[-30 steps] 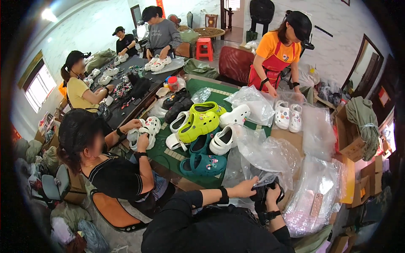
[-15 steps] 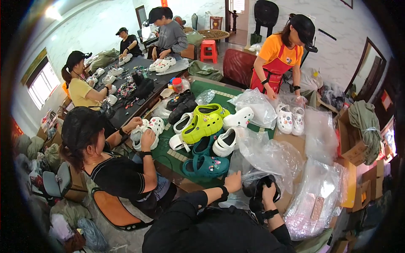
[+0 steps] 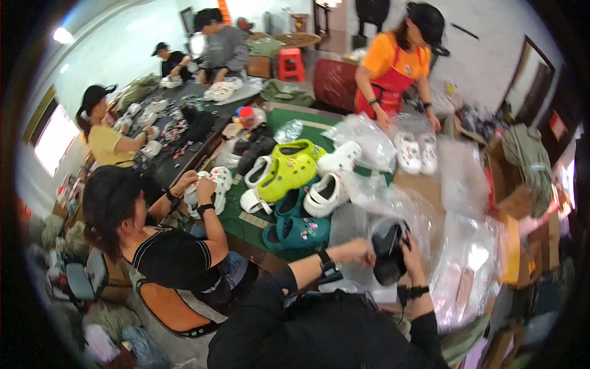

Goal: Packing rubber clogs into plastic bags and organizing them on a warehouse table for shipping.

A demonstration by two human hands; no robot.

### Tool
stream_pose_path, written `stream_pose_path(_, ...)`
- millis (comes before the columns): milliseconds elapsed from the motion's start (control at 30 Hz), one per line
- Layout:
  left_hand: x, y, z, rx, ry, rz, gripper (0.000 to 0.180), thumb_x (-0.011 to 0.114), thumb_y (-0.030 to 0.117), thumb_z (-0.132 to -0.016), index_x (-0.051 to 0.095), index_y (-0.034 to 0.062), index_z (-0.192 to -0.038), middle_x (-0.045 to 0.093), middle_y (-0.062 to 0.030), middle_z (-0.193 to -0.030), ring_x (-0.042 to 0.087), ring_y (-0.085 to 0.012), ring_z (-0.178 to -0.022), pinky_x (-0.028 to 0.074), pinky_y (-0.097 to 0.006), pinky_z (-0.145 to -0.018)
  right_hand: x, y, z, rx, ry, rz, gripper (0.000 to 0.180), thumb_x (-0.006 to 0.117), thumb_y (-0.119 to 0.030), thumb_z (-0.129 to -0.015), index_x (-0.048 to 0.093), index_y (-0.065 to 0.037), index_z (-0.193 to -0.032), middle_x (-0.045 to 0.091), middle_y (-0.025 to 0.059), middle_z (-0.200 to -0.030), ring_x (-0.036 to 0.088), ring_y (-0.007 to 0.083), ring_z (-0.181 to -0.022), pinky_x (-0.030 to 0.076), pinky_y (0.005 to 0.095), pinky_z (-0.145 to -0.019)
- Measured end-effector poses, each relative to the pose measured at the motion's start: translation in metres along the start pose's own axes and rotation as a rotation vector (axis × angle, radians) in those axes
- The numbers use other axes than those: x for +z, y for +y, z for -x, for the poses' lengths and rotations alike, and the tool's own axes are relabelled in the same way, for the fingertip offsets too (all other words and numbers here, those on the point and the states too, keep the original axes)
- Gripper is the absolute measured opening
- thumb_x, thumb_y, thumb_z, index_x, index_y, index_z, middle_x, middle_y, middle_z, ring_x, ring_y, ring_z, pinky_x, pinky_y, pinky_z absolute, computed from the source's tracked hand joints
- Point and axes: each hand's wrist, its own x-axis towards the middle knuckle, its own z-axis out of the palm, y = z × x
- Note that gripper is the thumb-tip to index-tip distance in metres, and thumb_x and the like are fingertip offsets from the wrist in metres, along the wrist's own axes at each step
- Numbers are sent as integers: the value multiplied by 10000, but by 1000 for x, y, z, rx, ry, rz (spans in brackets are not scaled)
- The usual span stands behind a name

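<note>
My right hand [image 3: 414,253] grips a pair of black clogs [image 3: 389,253] from the right side, close to the table's near edge. Left of the clogs, my left hand [image 3: 358,251] hovers with curled fingers, slightly blurred; whatever it may pinch is too small to make out. Under and around both hands lies clear plastic wrapping [image 3: 347,227]. Just beyond my left hand sits a teal clog [image 3: 298,233] with small charms on it. Behind that are a white clog [image 3: 326,195] with a dark lining and a lime-green clog [image 3: 287,177].
A co-worker [image 3: 141,215] at my left handles white clogs [image 3: 221,184]. Across the table, a person in a red apron [image 3: 393,86] stands by a white pair [image 3: 416,154]. Bubble wrap [image 3: 464,270] covers the right side, beside cardboard boxes [image 3: 510,190].
The black clogs have turned to lie lengthwise, more of them now showing. My left hand has moved right, toward them. The whole view has shifted slightly.
</note>
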Motion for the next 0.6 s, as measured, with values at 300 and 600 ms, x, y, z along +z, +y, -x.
stream_pose_path(300, -36, 98, -11, -199, 137, 81, 236, 448, 136, -783, 650, 14, -772, 650, -91, -831, 552, -186, -785, 389, -293, -733, -41, -21, -7, -169, -56, 175, 377, 448, -296, -919, 431, -15, -1170, 527, 120, -1110, 520, 212, -1003, 388, 307, -893)
stream_pose_path(600, -34, 82, -17, -192, 224, 189, 172, 429, 194, -773, 563, 90, -747, 645, -100, -848, 547, -181, -861, 315, -346, -767, 16, -54, 48, -369, 331, 348, 477, 628, -400, -746, 526, -58, -1063, 583, 151, -992, 571, 297, -920, 449, 351, -792)
